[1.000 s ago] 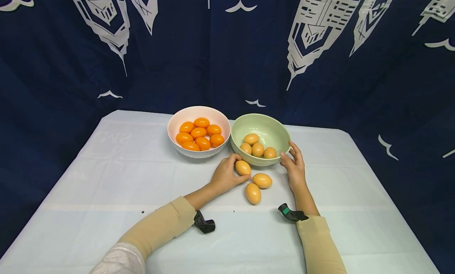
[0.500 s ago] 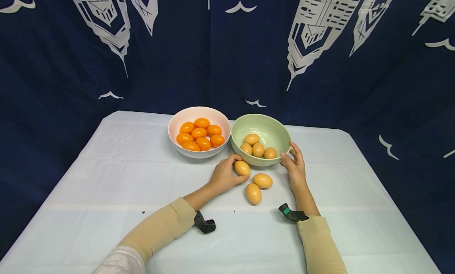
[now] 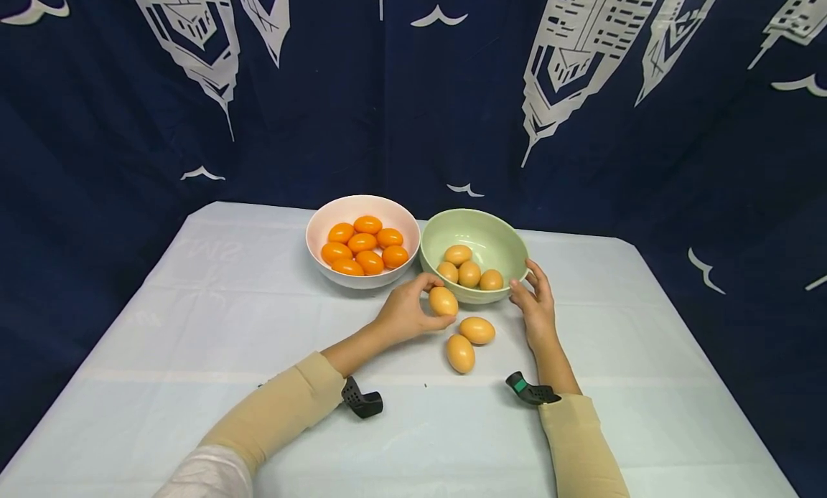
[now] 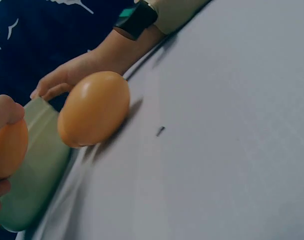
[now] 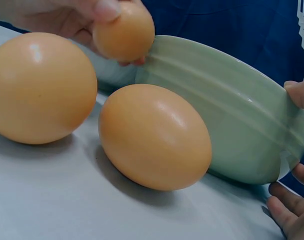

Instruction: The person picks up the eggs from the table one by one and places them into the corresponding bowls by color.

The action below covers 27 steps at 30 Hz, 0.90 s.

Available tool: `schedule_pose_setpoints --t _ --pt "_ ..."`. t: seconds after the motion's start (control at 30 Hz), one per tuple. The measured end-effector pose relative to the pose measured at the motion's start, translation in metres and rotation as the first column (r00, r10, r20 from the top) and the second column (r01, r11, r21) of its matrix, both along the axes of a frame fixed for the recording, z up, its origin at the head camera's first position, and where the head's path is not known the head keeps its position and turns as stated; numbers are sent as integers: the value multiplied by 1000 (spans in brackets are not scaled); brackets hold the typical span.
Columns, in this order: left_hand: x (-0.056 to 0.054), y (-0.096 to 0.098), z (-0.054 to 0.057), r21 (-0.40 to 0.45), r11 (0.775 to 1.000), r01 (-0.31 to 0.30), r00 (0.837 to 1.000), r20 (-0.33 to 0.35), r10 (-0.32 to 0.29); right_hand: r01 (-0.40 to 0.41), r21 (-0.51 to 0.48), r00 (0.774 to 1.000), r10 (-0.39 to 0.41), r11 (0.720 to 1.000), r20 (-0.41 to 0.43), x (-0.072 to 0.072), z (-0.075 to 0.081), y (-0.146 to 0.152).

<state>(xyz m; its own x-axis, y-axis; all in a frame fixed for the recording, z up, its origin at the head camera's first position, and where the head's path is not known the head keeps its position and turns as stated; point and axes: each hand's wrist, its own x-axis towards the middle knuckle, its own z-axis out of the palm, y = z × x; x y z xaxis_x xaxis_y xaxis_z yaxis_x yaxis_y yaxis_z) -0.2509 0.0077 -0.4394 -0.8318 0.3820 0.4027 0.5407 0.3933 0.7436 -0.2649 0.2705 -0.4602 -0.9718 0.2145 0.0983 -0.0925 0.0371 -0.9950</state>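
Between the thumb and fingers of my left hand (image 3: 405,313) is a light brown egg (image 3: 443,301), pinched at the near side of a green bowl (image 3: 500,243). The right wrist view shows this egg (image 5: 126,37) raised off the table, level with the bowl's rim. My right hand (image 3: 538,313) grips the bowl at its right side, thumb at the rim and fingers low by the base. Several brown eggs (image 3: 469,274) lie inside the bowl. On the table in front are two more, one egg (image 3: 477,331) on its side and another egg (image 3: 461,354) nearer me.
Left of the green bowl, almost against it, stands a pink bowl (image 3: 314,241) with several bright orange egg-shaped pieces (image 3: 365,242). A white cloth covers the table (image 3: 258,318). Behind it hangs a dark blue patterned curtain (image 3: 323,125).
My left hand has lifted the egg slightly from the table towards the green bowl, and the left forearm has shifted a little left. My right hand keeps its hold on the bowl.
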Motion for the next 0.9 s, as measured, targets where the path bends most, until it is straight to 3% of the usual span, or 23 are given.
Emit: schedule_pose_setpoints --t 0.3,0.57,0.9 --pt "-2 1 19 22 999 47 999 -12 -47 4 -3 1000 -4 1000 -1 1 1 -1" --pt "-6 5 34 -43 999 32 999 5 -32 2 4 1000 -2 1000 -12 1 3 -1" --pt "-17 15 44 -93 995 34 999 13 -32 1 13 1000 -1 1000 -3 0 1 0"
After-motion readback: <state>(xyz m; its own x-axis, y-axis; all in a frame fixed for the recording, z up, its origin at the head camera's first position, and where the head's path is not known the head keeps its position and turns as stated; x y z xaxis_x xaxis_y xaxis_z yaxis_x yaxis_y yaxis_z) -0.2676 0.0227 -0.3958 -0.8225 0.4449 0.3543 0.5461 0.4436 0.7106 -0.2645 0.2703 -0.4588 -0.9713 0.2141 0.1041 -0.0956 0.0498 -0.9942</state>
